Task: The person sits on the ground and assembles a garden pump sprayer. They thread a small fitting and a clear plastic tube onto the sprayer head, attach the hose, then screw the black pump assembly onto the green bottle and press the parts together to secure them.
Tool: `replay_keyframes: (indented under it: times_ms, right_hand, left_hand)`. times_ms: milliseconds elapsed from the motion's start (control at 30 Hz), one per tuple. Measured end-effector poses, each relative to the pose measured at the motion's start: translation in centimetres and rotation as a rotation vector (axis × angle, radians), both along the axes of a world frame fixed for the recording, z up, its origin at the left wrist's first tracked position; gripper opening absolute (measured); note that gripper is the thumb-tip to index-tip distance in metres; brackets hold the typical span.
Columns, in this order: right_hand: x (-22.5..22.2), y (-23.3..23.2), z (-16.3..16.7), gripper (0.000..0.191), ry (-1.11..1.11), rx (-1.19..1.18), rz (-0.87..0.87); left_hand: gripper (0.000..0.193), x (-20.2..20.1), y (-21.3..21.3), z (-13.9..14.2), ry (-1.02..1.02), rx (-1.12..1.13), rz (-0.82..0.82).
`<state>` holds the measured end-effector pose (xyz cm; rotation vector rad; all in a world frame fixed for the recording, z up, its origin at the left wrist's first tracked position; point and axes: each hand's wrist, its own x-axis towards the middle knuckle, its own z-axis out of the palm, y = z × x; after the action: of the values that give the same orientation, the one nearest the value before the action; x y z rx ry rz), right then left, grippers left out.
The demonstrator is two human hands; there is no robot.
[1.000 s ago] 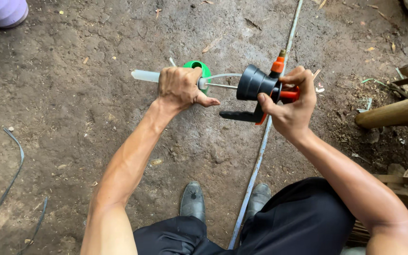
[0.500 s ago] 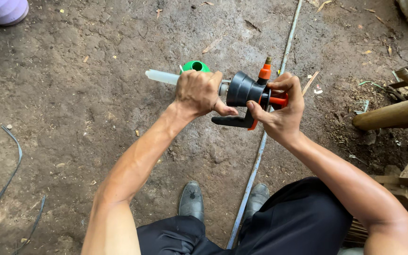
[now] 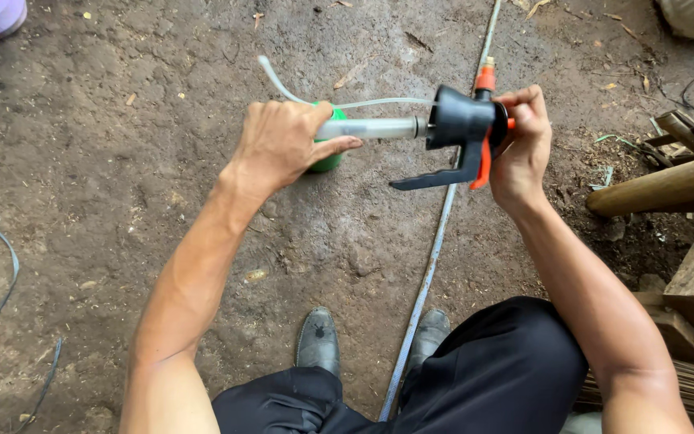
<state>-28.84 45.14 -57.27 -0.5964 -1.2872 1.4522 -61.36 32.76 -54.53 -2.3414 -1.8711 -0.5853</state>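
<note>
Since half a second earlier, the left hand [image 3: 283, 145] had drawn the clear cylinder [image 3: 371, 128] back out of the black sprayer head [image 3: 463, 124], so the two parts stood further apart. From the head view, the left hand was clenched round the cylinder's near end, while the right hand [image 3: 524, 149] gripped the sprayer head at its orange trigger [image 3: 482, 165]. Separation looked well advanced, though the tip was seated yet. A thin tube [image 3: 279, 80] trailed away, and a green cap [image 3: 327, 161] lay on the dirt beneath. Wooden poles [image 3: 660, 186] crowded the right; open ground lay left.
</note>
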Motion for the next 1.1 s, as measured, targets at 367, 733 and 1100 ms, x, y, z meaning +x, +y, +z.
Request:
replay_keyframes:
  times_ms: [367, 733, 1100]
  right_hand:
    - [0.2, 1.6, -2.2, 0.029, 0.027, -0.232, 0.166]
    - [-0.1, 0.9, -0.3, 0.031, 0.017, -0.164, 0.265]
    - [-1.2, -2.8, 2.2, 0.051, -0.338, 0.221, 0.183]
  left_hand:
    - [0.051, 3.4, -3.6, 4.4, 0.279, 0.333, 0.042]
    - [0.046, 3.3, -4.0, 5.7, 0.167, 0.289, 0.030]
    - [0.102, 4.5, -0.7, 3.6, -0.205, -0.097, -0.019]
